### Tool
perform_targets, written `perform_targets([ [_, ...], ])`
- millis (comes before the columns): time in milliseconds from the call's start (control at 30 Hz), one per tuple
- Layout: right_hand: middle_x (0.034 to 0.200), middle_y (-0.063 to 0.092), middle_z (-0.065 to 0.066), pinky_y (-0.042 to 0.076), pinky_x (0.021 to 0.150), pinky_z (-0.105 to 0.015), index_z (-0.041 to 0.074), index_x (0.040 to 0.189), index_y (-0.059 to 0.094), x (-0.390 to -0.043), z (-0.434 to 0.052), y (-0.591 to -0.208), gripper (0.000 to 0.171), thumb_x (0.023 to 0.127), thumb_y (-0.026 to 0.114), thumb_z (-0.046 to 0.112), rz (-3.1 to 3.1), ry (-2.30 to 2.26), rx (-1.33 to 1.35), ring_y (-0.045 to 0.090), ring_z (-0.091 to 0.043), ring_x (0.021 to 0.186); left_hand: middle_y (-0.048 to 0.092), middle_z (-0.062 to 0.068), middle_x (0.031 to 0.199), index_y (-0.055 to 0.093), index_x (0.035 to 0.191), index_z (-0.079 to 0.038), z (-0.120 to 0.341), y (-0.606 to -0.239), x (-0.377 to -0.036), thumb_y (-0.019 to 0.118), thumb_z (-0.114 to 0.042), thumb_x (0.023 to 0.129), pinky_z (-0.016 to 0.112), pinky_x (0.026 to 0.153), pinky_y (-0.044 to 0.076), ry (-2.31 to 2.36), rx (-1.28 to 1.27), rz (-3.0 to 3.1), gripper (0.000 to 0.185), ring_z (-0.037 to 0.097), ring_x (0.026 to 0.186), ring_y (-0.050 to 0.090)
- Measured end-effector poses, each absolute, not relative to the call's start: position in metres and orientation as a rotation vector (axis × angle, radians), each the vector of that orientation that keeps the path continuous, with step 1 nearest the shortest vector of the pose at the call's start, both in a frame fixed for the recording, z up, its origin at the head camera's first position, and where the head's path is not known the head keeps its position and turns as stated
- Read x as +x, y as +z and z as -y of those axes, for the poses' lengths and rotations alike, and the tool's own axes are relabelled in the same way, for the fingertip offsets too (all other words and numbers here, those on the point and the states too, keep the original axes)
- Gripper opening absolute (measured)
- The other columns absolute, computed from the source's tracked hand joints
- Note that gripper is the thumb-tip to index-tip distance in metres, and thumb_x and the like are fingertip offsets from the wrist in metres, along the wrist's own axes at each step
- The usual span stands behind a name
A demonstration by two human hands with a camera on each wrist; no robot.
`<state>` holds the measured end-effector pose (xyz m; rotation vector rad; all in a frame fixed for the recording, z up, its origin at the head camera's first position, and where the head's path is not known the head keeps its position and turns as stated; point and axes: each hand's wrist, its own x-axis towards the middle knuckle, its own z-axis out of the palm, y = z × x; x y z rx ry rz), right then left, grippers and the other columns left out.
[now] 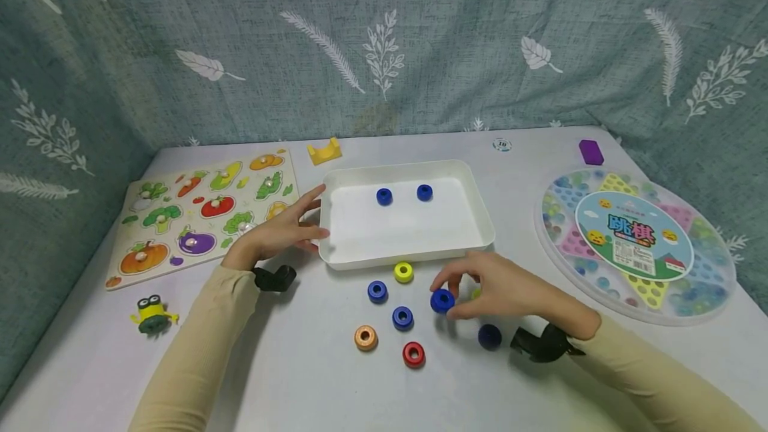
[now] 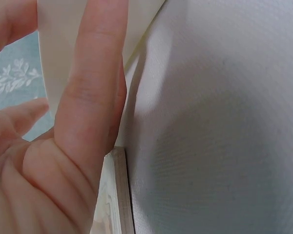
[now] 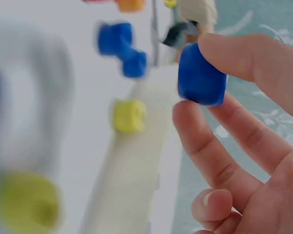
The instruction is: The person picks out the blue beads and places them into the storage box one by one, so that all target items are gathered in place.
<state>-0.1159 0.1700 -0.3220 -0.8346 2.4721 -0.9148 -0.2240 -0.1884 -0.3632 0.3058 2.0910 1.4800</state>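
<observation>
My left hand (image 1: 279, 232) holds the left side of a white tray (image 1: 408, 260), some fingers at the rim and others along the outer wall (image 2: 53, 58). Two blue beads (image 1: 384, 197) with centre holes lie inside that tray. Between thumb and fingertips, my right hand (image 1: 498, 285) pinches another blue bead (image 1: 442, 301), held above the table just in front of the tray; the right wrist view shows this bead (image 3: 200, 75) from its side. Around it on the table are a yellow bead (image 1: 403, 272), more blue beads (image 1: 403, 318), an orange bead (image 1: 365, 338) and a red one (image 1: 413, 355). Another yellow bead (image 1: 477, 293) is partly hidden by the right hand.
A vegetable puzzle board (image 1: 198, 219) lies left of the tray, with a small yellow-green figure (image 1: 153, 315) before it. At right sits a round game box (image 1: 636, 239). Behind are a yellow block (image 1: 325, 151), a chip (image 1: 502, 145) and a purple block (image 1: 591, 152).
</observation>
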Motion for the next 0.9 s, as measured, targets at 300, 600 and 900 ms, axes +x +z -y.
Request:
perform_targets([
  [300,0.082,0.063,0.003,0.042,0.081,-0.042,0.010,0.109,0.069,-0.185,-0.134,-0.290,0.032,0.079,0.077,0.018,-2.560,-0.968,-0.893,0.051,-0.026,0.091,-0.001,0.014,0.157,0.000,0.153,-0.027,0.189,-0.363,-0.224,0.064,-0.011,0.089,0.037,0.080,0.054,1.491,0.317,-2.067,0.093,0.042,0.129,0.034],
  [600,0.087,0.065,-0.003,0.046,0.068,-0.028,0.011,0.110,0.068,-0.246,-0.073,-0.307,0.032,0.081,0.075,0.022,-2.550,-0.841,-0.814,0.057,-0.019,0.086,0.001,0.015,0.156,0.000,0.153,-0.026,0.187,-0.364,-0.222,0.063,-0.010,0.090,0.039,0.081,0.053,1.478,0.304,-2.078,0.090,0.039,0.120,0.045],
  [900,0.093,0.066,-0.007,0.048,0.067,-0.025,0.011,0.111,0.069,-0.264,-0.037,-0.326,0.032,0.081,0.076,0.019,-2.500,-0.841,-0.664,0.060,-0.018,0.081,-0.003,0.016,0.156,-0.003,0.153,-0.024,0.189,-0.361,-0.221,0.059,-0.009,0.091,0.039,0.081,0.053,1.516,0.333,-2.041,0.089,0.043,0.129,0.034],
])
